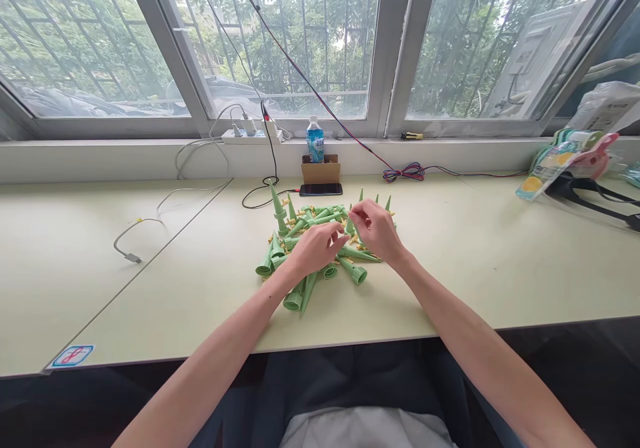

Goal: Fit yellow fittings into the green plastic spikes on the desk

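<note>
Green spikes (357, 273) lie heaped on the table (450, 275) under both hands; one slim spike (309, 293) points toward the person, nearer the left hand (317, 248) than the right hand (376, 230). Fingers curl, grip unclear.

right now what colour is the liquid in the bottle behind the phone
Blue, in the bottle behind the phone; the head view shows it.

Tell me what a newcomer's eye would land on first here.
Probably the heap of green plastic cones mid-table, some upright, others lying down, with the left hand and right hand over it. Next, perhaps the bright blue-labelled bottle beyond the heap, by the windowsill.
</note>
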Motion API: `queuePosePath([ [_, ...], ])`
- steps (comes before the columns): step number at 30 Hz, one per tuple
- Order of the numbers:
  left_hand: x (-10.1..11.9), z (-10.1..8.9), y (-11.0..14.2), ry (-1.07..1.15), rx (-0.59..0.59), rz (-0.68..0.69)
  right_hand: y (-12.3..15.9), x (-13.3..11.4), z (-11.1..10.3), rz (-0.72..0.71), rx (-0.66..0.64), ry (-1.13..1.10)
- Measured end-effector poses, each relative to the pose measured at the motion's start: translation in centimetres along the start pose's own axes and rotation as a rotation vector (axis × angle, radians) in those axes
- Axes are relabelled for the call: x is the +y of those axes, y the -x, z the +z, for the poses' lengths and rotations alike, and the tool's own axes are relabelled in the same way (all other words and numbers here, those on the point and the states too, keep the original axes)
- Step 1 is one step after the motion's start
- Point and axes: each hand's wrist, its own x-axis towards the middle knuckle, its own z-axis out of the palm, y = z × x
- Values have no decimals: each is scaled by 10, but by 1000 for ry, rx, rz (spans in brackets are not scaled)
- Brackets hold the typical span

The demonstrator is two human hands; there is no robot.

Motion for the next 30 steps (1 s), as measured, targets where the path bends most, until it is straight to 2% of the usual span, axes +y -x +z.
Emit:
queuePosePath([
  [9,5,-2,-2,72,68,62,3,-8,2,31,-9,-221],
  [14,8,-4,-3,163,72,18,4,-10,2,30,-5,-265],
  [17,7,-4,-4,198,98,-6,3,-11,0,30,25,-215],
  [21,4,-4,-5,221,179,-42,0,-6,-3,55,48,12],
  [27,2,-6,-6,195,260,-88,1,7,-6,206,-285,303],
  [30,2,-6,-7,173,282,-115,2,9,-6,260,-391,386],
])
